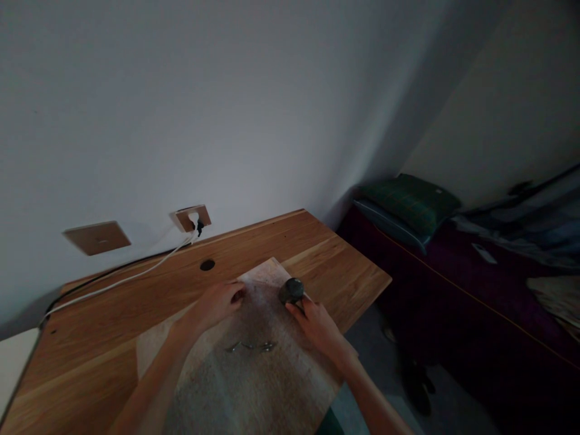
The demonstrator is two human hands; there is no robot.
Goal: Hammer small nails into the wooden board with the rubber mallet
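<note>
Head view: your right hand (316, 325) is closed round the dark-headed tool (291, 291) at the board's (254, 386) far right edge; your left hand (221, 301) curls far left, perhaps steadying, grip unclear

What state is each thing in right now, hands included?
Left hand: curled; anything held is hidden.
Right hand: closed around the dark-headed tool.
Dark-headed tool: gripped, head over the board.
Board: lying flat on the wooden table.
Small metal pieces: lying on the board.
White plug: inserted in wall socket.
Green pillow: stacked on another pillow.
</note>
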